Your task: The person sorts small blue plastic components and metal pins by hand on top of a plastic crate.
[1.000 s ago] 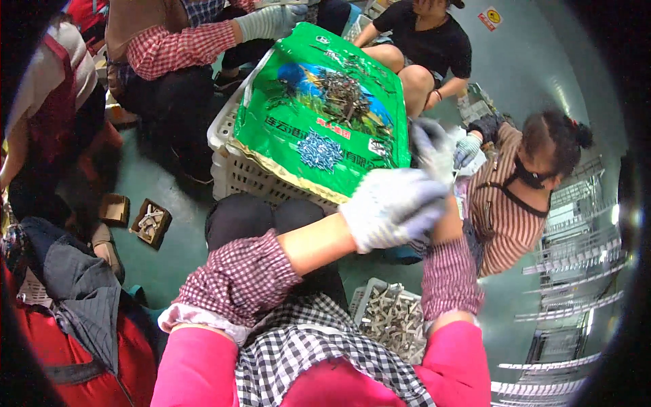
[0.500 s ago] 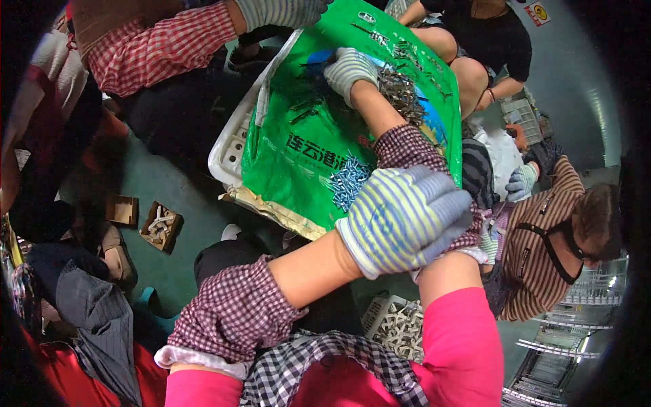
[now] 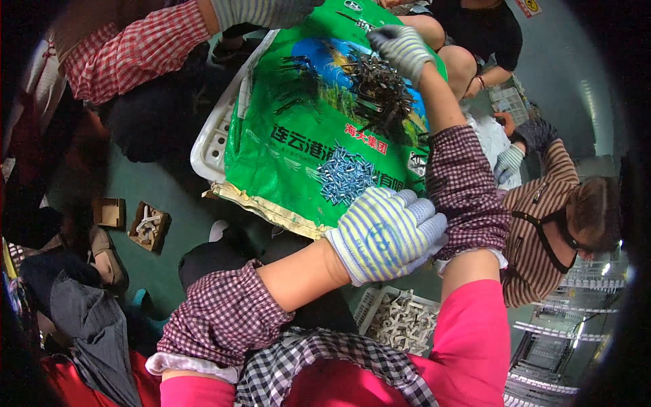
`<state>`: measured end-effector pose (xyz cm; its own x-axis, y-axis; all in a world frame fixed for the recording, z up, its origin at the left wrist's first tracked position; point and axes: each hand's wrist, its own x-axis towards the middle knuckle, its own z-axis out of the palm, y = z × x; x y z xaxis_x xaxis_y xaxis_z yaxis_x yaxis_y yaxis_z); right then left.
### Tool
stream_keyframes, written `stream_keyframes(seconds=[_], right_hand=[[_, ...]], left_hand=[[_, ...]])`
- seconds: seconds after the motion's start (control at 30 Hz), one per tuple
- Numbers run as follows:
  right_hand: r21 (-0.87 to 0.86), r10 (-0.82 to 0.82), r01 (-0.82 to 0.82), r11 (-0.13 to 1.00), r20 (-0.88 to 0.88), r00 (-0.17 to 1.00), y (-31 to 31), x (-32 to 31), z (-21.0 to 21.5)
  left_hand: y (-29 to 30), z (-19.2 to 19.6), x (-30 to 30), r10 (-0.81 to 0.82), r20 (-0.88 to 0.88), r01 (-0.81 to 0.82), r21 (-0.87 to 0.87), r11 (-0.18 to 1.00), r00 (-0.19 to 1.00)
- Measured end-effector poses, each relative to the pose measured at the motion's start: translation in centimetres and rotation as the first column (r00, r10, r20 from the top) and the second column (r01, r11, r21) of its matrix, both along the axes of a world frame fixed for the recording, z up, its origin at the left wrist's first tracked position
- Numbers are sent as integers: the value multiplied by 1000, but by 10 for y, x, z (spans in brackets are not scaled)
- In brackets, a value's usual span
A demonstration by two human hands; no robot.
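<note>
My left hand [image 3: 383,234], in a striped knit glove, is held above the near edge of a green printed sack [image 3: 271,173]. Its fingers are curled inward, and whatever they may hold is hidden. Just beyond it lies a heap of small bluish screws [image 3: 346,175]. My right hand [image 3: 405,53], gloved alike with dark-stained fingertips, reaches to the far side of a pile of dark metal pieces [image 3: 380,91]. Its fingers are loosely bent and apart, with no piece visible in them. More dark pieces [image 3: 295,85] are scattered left of the pile.
Under the sack stands a white plastic crate [image 3: 211,146]. A basket of pale pieces [image 3: 400,322] sits near my lap, and small cardboard boxes [image 3: 150,227] are on the floor. Co-workers sit around; one gloved hand [image 3: 261,12] is at the far left edge.
My right hand has moved right, from left of the metal pile to its far side, uncovering more of the pile. My left hand has shifted slightly left and down, its fingers still curled.
</note>
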<state>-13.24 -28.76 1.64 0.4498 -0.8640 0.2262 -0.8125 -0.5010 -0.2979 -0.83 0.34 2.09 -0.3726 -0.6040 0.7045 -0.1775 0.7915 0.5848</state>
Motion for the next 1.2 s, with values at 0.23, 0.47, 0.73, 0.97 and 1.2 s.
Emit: stream_keyframes(seconds=[0.23,0.47,0.73,0.97,1.2], right_hand=[[22,-188,204,979,-300,935,41,60,-5],[-33,-234,248,968,-471,850,25,49,-2],[621,-590,133,773,625,512,62,-37,-27],[605,-632,242,759,594,497,101,-75,0],[137,-196,140,981,737,647,220,-56,27]], left_hand=[[5,5,-6,15,-61,-17,-32,999,998],[-5,1,-5,48,-107,-51,-28,998,993],[-18,-7,-8,84,-140,-90,-38,995,987],[-20,-14,-14,110,78,-113,33,993,991],[-59,-12,11,183,-371,226,817,531,911]])
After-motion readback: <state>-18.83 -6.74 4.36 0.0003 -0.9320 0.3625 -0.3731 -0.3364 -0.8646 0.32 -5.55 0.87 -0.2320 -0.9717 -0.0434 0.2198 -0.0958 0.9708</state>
